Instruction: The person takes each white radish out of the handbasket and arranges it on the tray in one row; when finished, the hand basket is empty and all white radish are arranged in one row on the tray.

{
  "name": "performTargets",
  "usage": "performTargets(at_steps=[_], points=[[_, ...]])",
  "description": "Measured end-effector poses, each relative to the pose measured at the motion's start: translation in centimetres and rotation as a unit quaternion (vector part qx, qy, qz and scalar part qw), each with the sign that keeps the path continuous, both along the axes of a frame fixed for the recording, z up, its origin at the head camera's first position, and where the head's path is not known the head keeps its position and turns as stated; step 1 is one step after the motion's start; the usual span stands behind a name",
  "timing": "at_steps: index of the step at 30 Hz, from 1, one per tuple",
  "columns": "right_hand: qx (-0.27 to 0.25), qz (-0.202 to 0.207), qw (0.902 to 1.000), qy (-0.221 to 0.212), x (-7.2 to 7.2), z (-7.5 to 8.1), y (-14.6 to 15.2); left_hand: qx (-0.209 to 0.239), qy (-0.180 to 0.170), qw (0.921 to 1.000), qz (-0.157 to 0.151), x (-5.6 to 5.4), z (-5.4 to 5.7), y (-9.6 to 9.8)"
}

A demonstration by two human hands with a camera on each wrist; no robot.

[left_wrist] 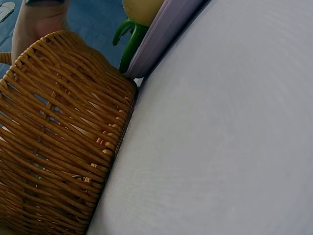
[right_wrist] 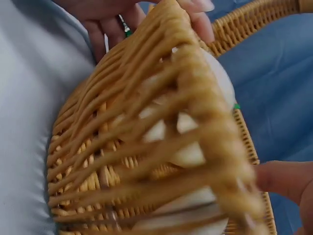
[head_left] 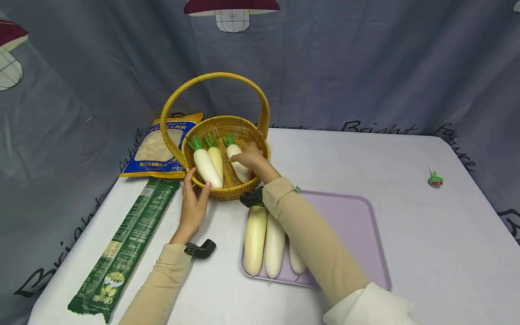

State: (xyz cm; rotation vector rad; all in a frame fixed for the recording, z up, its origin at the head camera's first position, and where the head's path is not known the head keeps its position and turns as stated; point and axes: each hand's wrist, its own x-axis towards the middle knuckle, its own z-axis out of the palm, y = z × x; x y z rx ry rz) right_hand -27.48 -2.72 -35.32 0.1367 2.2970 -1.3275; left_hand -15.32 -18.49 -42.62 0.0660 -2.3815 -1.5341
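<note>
A yellow wicker basket [head_left: 231, 193] with a tall hoop handle stands at the back left of the table. Inside it lie a white radish [head_left: 208, 168] with a green top, a pale yellow radish [head_left: 215, 158] beside it, and another white radish [head_left: 239, 168] on the right. My left hand [head_left: 192, 207] grips the basket's front-left rim, thumb over the edge and fingers against the outer wall. Reaching in over the right side, my right hand [head_left: 253, 158] holds the right-hand white radish; its far fingers are partly hidden. Woven wall fills much of both wrist views.
A lilac tray [head_left: 353, 234] holds several long pale radishes [head_left: 255, 241], partly under my right forearm. Left of the basket lie a blue-and-yellow pasta bag [head_left: 156, 146] and a long green packet [head_left: 126, 243]. A small red-and-green item [head_left: 435, 180] sits far right.
</note>
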Motion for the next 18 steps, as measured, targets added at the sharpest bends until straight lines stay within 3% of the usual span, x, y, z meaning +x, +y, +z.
performTargets(at_steps=[2,8,18], points=[[0.041,0.02,0.9989,-0.015,0.09,0.05,-0.17,-0.002,0.002,1.0,-0.004,-0.47,-0.93,-0.26],[0.078,0.049,0.9955,-0.021,0.06,-0.13,-0.47,-0.016,0.0,0.9999,0.001,-0.28,-0.99,-0.23],[0.12,0.062,0.99,0.04,0.27,-0.38,-0.83,-0.018,0.006,0.9998,0.007,-0.25,-0.85,-0.48]])
